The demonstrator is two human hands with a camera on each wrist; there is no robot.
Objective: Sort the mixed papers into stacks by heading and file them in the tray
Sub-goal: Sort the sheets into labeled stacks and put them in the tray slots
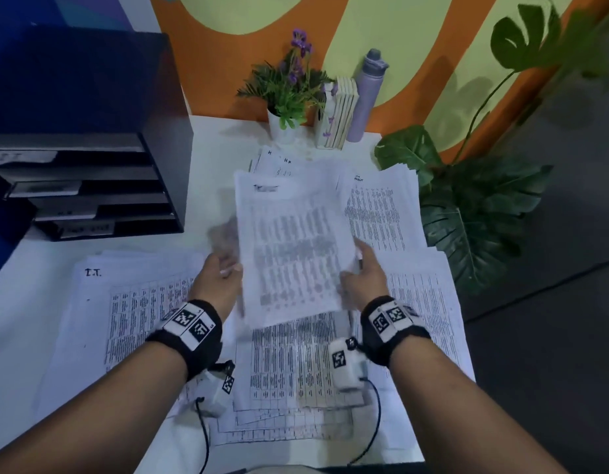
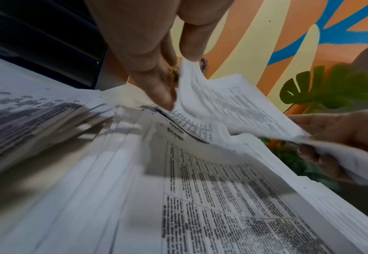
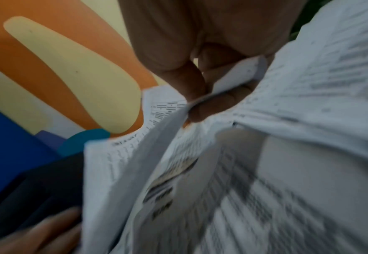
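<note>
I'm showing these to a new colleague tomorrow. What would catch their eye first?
Most likely the sheet held up mid-desk, the left hand at one edge and the right hand pinching the other. Next, the printed papers spread over the desk beneath, one stack headed "I.T.". Then the black tray at far left and the orange mural behind.

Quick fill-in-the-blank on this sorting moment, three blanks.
The lifted sheet is held by ____ hands.
The stack at near left is headed ____.
The black filing tray stands on the ____ side of the desk.

Missing words: both; I.T.; left
</note>
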